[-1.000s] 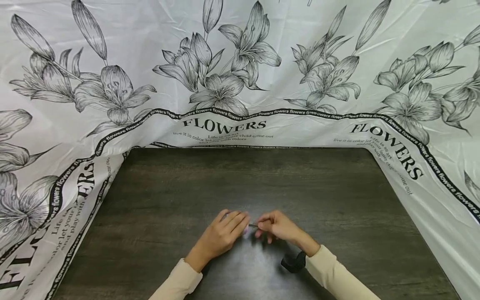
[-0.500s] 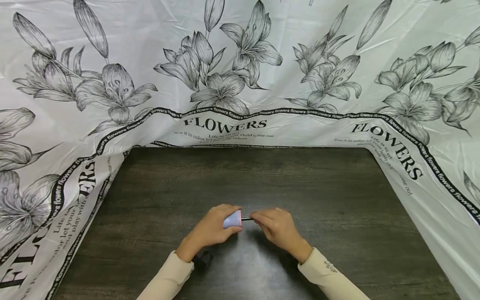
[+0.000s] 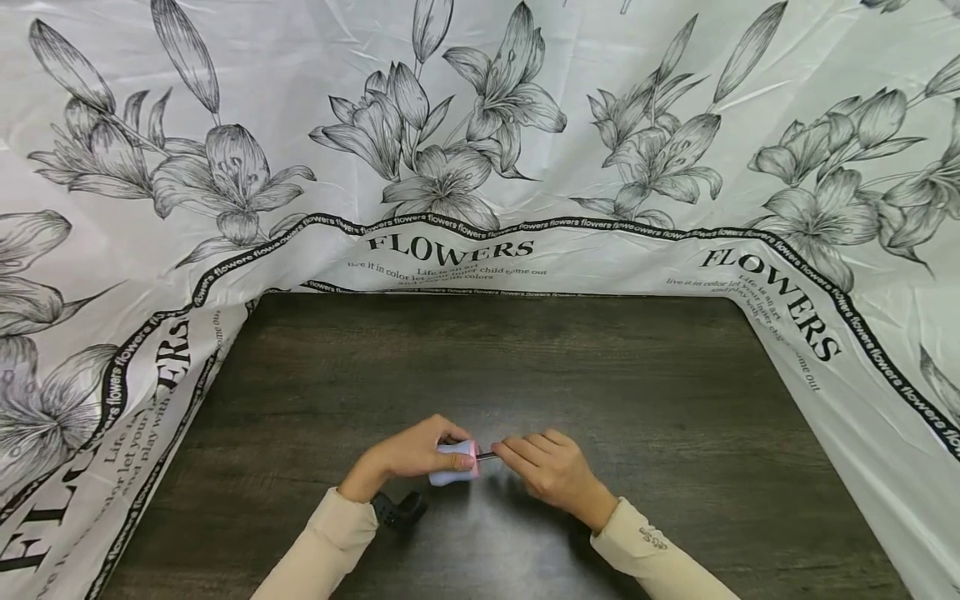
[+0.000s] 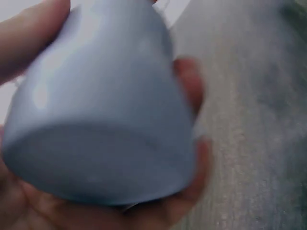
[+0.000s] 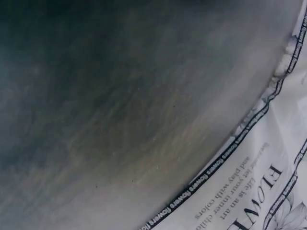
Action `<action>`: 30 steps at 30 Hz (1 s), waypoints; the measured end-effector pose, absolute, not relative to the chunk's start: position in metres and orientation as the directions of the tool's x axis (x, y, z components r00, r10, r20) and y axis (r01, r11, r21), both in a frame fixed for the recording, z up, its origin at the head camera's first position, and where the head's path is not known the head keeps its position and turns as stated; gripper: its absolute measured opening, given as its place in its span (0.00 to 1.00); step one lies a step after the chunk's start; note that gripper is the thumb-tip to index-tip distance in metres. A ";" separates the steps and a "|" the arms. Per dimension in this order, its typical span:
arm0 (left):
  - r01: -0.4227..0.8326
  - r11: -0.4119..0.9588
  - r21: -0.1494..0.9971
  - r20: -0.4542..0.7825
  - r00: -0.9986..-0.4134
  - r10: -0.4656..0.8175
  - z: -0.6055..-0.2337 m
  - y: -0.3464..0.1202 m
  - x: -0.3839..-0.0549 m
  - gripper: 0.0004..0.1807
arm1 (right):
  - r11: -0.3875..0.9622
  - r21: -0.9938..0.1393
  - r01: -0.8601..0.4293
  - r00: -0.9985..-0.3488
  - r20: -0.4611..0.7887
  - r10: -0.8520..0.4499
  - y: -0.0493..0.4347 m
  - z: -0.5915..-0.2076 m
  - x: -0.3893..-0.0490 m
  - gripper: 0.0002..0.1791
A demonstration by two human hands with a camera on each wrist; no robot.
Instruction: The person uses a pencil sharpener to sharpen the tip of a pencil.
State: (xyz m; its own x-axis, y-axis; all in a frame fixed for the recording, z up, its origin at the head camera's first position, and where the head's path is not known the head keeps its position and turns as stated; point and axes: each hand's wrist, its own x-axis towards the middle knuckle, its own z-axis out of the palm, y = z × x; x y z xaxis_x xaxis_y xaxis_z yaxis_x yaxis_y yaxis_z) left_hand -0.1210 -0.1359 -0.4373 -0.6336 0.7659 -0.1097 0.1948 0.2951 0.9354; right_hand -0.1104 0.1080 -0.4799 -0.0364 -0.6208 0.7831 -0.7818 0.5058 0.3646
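My left hand (image 3: 408,452) grips a lavender, waisted container (image 3: 444,477) with a pink end (image 3: 474,458), held over the table with that end towards the right. In the left wrist view the container's broad smooth base (image 4: 96,160) faces the camera, a thumb and fingers (image 4: 194,163) wrapped about it; the picture is blurred. A thin dark, shiny stick (image 3: 487,456) runs from the pink end to my right hand (image 3: 551,471), whose fingertips pinch its outer part. How deep the stick sits in the container is hidden. Neither hand appears in the right wrist view.
The dark wood-look table (image 3: 637,367) spreads around both hands. White flower-printed cloth (image 3: 465,267) hangs along its back and sides. A black wrist camera (image 3: 401,510) sits under the left wrist, just above the tabletop.
My left hand has turned and shifted left, baring the lavender container that it covered. My right hand has rolled over, knuckles up, still pinching the stick. The pink end has tipped slightly.
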 end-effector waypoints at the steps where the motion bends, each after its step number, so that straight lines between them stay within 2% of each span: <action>1: 0.214 0.321 0.923 -0.112 -0.648 0.754 -0.438 -0.134 -0.121 0.19 | 0.497 0.334 -0.801 -0.069 0.774 -0.630 0.109 -0.480 -0.110 0.16; 5: 0.303 0.455 0.837 -0.084 -0.752 0.654 -0.443 -0.124 -0.117 0.22 | 0.517 0.167 -0.839 -0.266 0.704 -0.658 0.112 -0.481 -0.110 0.22; 8: 0.399 0.546 0.737 -0.004 -0.805 0.594 -0.451 -0.117 -0.112 0.27 | 0.553 0.057 -0.832 -0.390 0.649 -0.653 0.112 -0.482 -0.111 0.16; 10: 0.489 0.585 0.647 0.087 -0.810 0.580 -0.456 -0.113 -0.109 0.29 | 0.574 -0.047 -0.818 -0.477 0.613 -0.630 0.111 -0.481 -0.111 0.08; 12: 0.598 0.603 0.529 0.216 -0.781 0.586 -0.461 -0.111 -0.108 0.31 | 0.576 -0.222 -0.787 -0.588 0.552 -0.592 0.111 -0.477 -0.112 0.04; 14: 0.697 0.611 0.376 0.340 -0.717 0.609 -0.464 -0.109 -0.108 0.32 | 0.553 -0.444 -0.705 -0.709 0.436 -0.554 0.112 -0.472 -0.112 0.05; 16: 0.766 0.606 0.215 0.448 -0.629 0.636 -0.466 -0.108 -0.108 0.33 | 0.495 -0.678 -0.544 -0.808 0.262 -0.529 0.114 -0.467 -0.114 0.07; 17: 0.788 0.600 0.138 0.487 -0.582 0.651 -0.466 -0.108 -0.108 0.34 | 0.451 -0.784 -0.426 -0.836 0.151 -0.527 0.115 -0.464 -0.116 0.09; 18: 0.801 0.595 0.066 0.518 -0.537 0.666 -0.467 -0.107 -0.108 0.34 | 0.416 -0.859 -0.300 -0.848 0.039 -0.529 0.117 -0.462 -0.118 0.10; 20: 0.810 0.583 -0.063 0.558 -0.455 0.693 -0.470 -0.106 -0.107 0.34 | 0.344 -0.938 -0.028 -0.819 -0.176 -0.546 0.122 -0.458 -0.122 0.12; 22: 0.804 0.571 -0.169 0.588 -0.383 0.712 -0.474 -0.104 -0.106 0.28 | 0.294 -0.931 0.216 -0.740 -0.353 -0.573 0.127 -0.456 -0.126 0.13; 24: 0.782 0.568 -0.256 0.621 -0.317 0.717 -0.478 -0.102 -0.104 0.21 | 0.276 -0.887 0.370 -0.660 -0.460 -0.594 0.131 -0.456 -0.129 0.13; 27: 0.748 0.580 -0.323 0.648 -0.272 0.712 -0.484 -0.101 -0.103 0.18 | 0.280 -0.857 0.433 -0.610 -0.507 -0.609 0.133 -0.458 -0.130 0.13; 30: 0.749 0.594 -0.293 0.632 -0.315 0.708 -0.485 -0.105 -0.102 0.19 | 0.314 -0.895 0.318 -0.665 -0.447 -0.599 0.129 -0.462 -0.128 0.15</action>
State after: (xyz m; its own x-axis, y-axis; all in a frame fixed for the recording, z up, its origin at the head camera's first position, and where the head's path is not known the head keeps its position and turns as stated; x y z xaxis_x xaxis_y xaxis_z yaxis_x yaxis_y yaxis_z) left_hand -0.1018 -0.1051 -0.4852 -0.3152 0.7084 0.6316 0.7491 0.5943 -0.2927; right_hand -0.1282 0.1293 -0.4624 -0.6649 -0.5988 -0.4465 0.3182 0.3137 -0.8946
